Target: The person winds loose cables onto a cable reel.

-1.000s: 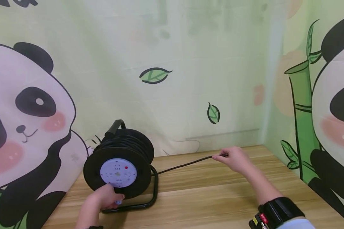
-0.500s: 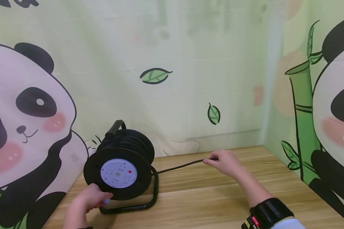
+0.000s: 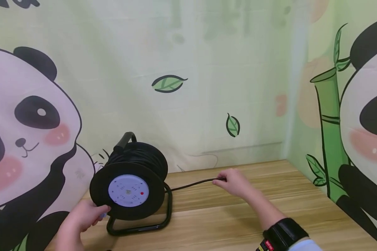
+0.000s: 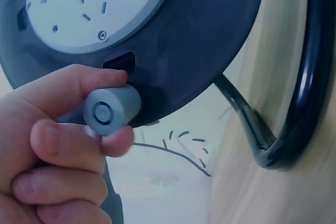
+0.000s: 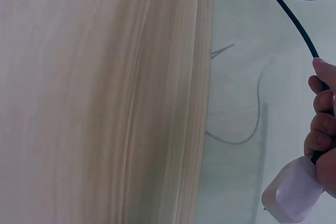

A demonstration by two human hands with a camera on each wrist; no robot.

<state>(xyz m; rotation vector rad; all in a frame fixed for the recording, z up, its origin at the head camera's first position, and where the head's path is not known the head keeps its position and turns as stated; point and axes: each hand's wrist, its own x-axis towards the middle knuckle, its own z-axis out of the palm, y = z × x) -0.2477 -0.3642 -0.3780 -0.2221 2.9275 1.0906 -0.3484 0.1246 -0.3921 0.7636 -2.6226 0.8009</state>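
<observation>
A black cable reel (image 3: 97, 186) with a pale socket panel (image 3: 128, 190) stands on the wooden table at left. At the lower left of its disc, my left hand (image 3: 83, 215) pinches a grey crank knob (image 4: 113, 109) between thumb and finger. The other left fingers are curled, as the left wrist view shows. To the reel's right, my right hand (image 3: 234, 182) grips the black cable (image 3: 191, 184), which runs from the reel above the tabletop. A white plug (image 5: 295, 192) hangs at the cable's end below that hand in the right wrist view.
The reel rests on a black tubular stand (image 3: 169, 209) and has a carrying handle (image 3: 124, 141) on top. Wood-grain tabletop (image 3: 207, 223) extends to the right. A printed panda backdrop (image 3: 191, 104) closes off the back and side.
My left hand has moved left with the knob, and the reel's disc has turned clockwise, shifting the panel's red dot downward. My right hand has come left and lower with the cable, nearer the reel.
</observation>
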